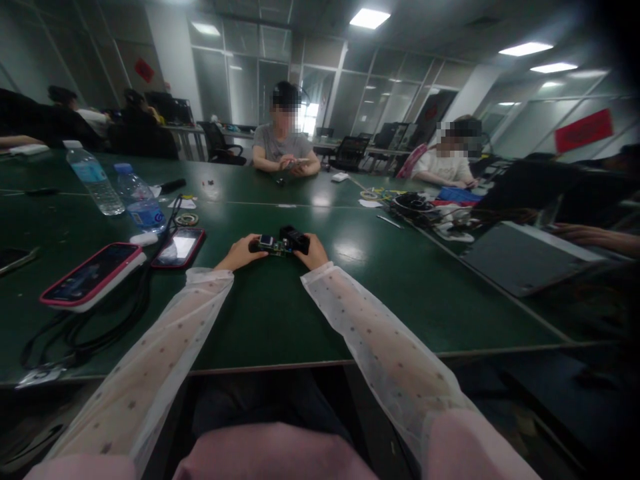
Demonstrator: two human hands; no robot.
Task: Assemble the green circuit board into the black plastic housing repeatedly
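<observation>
- At twelve o'clock, over green table (pixel 410 293): circuit board (pixel 281 249) beside black housing (pixel 294 238).
- Clamped: circuit board's nine-o'clock end in left hand (pixel 243 253), black housing's three-o'clock side in right hand (pixel 316 252).
- Possibly dropped through slack grip, or bent by uneven finger pressure.

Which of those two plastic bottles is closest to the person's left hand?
The blue-capped bottle; the pale-capped bottle stands farther from the left hand.

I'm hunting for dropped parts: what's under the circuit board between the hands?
Green tabletop shows just nearer than the circuit board; whatever is directly beneath is covered by the board.
</observation>
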